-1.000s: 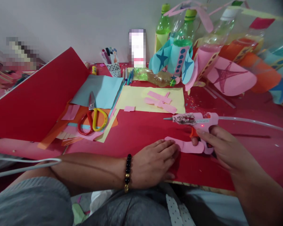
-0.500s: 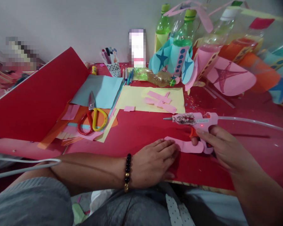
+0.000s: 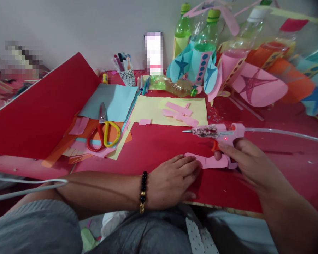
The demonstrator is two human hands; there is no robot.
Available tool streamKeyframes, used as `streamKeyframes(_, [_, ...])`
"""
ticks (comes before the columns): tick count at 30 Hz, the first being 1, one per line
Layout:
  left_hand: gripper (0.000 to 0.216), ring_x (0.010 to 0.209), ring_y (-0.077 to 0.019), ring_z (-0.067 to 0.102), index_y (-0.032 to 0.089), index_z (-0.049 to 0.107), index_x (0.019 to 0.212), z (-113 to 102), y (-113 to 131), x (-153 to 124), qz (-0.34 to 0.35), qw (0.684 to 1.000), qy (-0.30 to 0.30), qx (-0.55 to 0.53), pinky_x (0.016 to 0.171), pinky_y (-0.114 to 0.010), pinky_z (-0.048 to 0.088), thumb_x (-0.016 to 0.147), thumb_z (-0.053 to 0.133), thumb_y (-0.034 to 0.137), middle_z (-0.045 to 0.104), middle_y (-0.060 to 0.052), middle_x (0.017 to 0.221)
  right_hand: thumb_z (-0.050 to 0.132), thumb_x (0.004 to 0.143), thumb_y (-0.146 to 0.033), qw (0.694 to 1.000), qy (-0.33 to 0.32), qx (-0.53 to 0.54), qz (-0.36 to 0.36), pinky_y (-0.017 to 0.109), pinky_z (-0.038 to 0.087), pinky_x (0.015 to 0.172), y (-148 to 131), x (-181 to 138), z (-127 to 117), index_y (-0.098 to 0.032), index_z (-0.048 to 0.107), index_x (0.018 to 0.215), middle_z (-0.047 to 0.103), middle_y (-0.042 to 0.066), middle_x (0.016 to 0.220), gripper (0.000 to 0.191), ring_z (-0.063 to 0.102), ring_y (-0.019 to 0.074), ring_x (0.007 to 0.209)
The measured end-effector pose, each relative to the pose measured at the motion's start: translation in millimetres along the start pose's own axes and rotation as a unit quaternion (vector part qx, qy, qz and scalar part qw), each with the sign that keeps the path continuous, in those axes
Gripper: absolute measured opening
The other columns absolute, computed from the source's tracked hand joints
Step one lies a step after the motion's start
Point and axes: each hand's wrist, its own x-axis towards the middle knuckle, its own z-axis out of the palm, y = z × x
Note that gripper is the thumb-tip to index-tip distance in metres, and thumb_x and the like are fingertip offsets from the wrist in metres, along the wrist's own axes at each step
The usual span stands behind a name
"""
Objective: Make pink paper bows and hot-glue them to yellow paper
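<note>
My right hand (image 3: pixel 247 160) is wrapped round the grip of a pink hot glue gun (image 3: pixel 217 132), its nozzle pointing left and a clear glue stick trailing right. Its red light is lit. My left hand (image 3: pixel 175 180) lies flat with fingers stretched out, pressing the left end of a pink paper strip (image 3: pixel 210 161) on the red sheet (image 3: pixel 159 148). The strip's right end reaches the gun's handle. A black and gold bead bracelet (image 3: pixel 143 193) circles my left wrist.
Red and yellow scissors (image 3: pixel 104 132) lie on blue and orange paper at left. A yellow sheet (image 3: pixel 153 109) carries pink cut pieces. A pen cup (image 3: pixel 127 76) and decorated plastic bottles (image 3: pixel 201 53) stand at the back. A large red board (image 3: pixel 39 113) leans at left.
My right hand has raised the glue gun slightly and shifted it a little left. My left hand stays pressed on the strip.
</note>
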Motion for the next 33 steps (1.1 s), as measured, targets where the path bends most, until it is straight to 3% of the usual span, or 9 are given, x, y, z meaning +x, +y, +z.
streamKeyframes(13, [0.064,0.136,-0.0268,0.032,0.006,0.038,0.139,0,-2,2,-0.01,1.0,0.004,0.01,0.116,-0.041,0.022,0.092,0.042,0.05,0.04,-0.013,0.145,0.06,0.079,-0.057,1.0,0.013,-0.028,-0.004,0.028,0.044,0.068,0,5,-3,-0.02,0.066,0.08,0.068,0.004,0.08,0.038,0.059,0.0183,0.076])
streamKeyframes(18, [0.065,0.136,-0.027,0.032,0.008,0.039,0.138,0,-4,4,-0.022,1.0,0.011,0.018,0.115,-0.042,0.023,0.09,0.045,0.052,0.041,-0.014,0.144,0.059,0.081,-0.053,0.997,0.051,-0.052,-0.032,0.03,0.045,0.074,-1,4,-5,-0.018,0.07,0.09,0.07,0.006,0.089,0.038,0.061,0.0202,0.083])
streamKeyframes(23, [0.067,0.136,-0.0264,0.032,0.007,0.038,0.139,-1,-4,5,-0.021,1.0,0.013,0.018,0.115,-0.041,0.024,0.089,0.046,0.052,0.041,-0.015,0.144,0.061,0.077,-0.054,0.98,0.115,-0.148,-0.062,0.031,0.043,0.059,-3,-6,-11,-0.02,0.071,0.09,0.063,0.003,0.062,0.038,0.055,0.0196,0.06])
streamKeyframes(26, [0.068,0.135,-0.027,0.033,0.007,0.038,0.139,0,-4,5,-0.022,1.0,0.013,0.018,0.115,-0.042,0.024,0.089,0.047,0.052,0.041,-0.014,0.144,0.062,0.075,-0.053,0.971,0.131,-0.188,-0.071,0.033,0.045,0.059,-8,-12,-18,-0.022,0.069,0.085,0.065,0.003,0.064,0.033,0.055,0.0201,0.056])
streamKeyframes(30, [0.067,0.135,-0.0271,0.033,0.007,0.039,0.139,0,-5,5,-0.023,1.0,0.01,0.01,0.116,-0.041,0.022,0.09,0.046,0.051,0.04,-0.012,0.145,0.062,0.073,-0.049,0.968,0.093,-0.218,-0.084,0.038,0.049,0.075,-14,-25,-22,-0.023,0.068,0.086,0.071,0.006,0.083,0.029,0.063,0.0269,0.073])
streamKeyframes(33, [0.065,0.135,-0.0265,0.032,0.008,0.039,0.139,0,-6,4,-0.019,1.0,0.011,0.005,0.117,-0.041,0.02,0.09,0.044,0.051,0.04,-0.011,0.146,0.063,0.073,-0.046,0.978,0.101,-0.168,-0.071,0.038,0.047,0.086,-15,-38,-17,-0.029,0.066,0.099,0.071,0.003,0.095,0.031,0.063,0.03,0.091])
